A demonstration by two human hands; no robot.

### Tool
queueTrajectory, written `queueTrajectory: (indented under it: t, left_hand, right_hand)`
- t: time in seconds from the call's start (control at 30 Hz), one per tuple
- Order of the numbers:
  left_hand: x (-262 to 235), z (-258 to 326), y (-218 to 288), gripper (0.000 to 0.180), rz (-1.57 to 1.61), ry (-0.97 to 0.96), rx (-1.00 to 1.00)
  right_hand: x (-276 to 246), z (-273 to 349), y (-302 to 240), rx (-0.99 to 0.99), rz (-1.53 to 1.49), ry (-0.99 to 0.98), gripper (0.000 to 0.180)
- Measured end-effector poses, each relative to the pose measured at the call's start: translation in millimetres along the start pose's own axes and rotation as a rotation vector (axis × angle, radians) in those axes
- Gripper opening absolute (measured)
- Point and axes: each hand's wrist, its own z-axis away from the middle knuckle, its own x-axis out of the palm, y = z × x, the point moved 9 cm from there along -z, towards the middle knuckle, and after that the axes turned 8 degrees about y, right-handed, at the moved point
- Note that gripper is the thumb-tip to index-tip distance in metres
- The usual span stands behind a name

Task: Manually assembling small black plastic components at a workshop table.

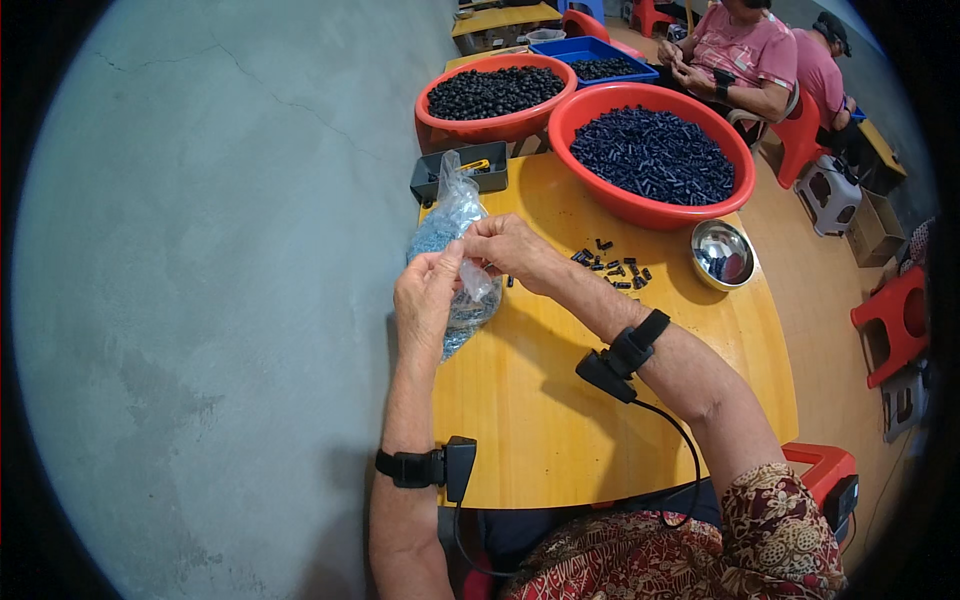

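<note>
Both of my hands are at a clear plastic bag (470,296) on the left side of the yellow table. The bag holds many small bluish pieces, too small to name. My left hand (428,290) pinches the bag's edge between thumb and fingers. From the right, my right hand (505,248) grips the plastic close beside it, fingers closed. To the right of my hands, several short dark cylindrical parts (622,272) lie loose on the table (600,400). A shiny metal bowl (722,236) with a few dark parts inside stands at the table's right edge.
A large red basin (562,180) full of dark parts stands at the far side, with another red basin (430,122) of round black pieces behind it. A grey tray (425,180) holds a yellow cutter. The wall (220,300) borders the left. Two people sit beyond, near red stools (890,325).
</note>
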Motion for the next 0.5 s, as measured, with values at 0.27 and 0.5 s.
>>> queueTrajectory:
  t: [0.27, 0.5]
  left_hand:
    - [-8, -8, -33, 0.027, 0.065, 0.06, -0.262]
    - [-19, -17, -37, 0.017, -0.037, 0.122, -0.102]
  right_hand:
    - [17, 15, 9, -0.201, 0.169, -0.091, 0.008]
    - [11, 31, -2, -0.286, 0.451, 0.015, 0.025]
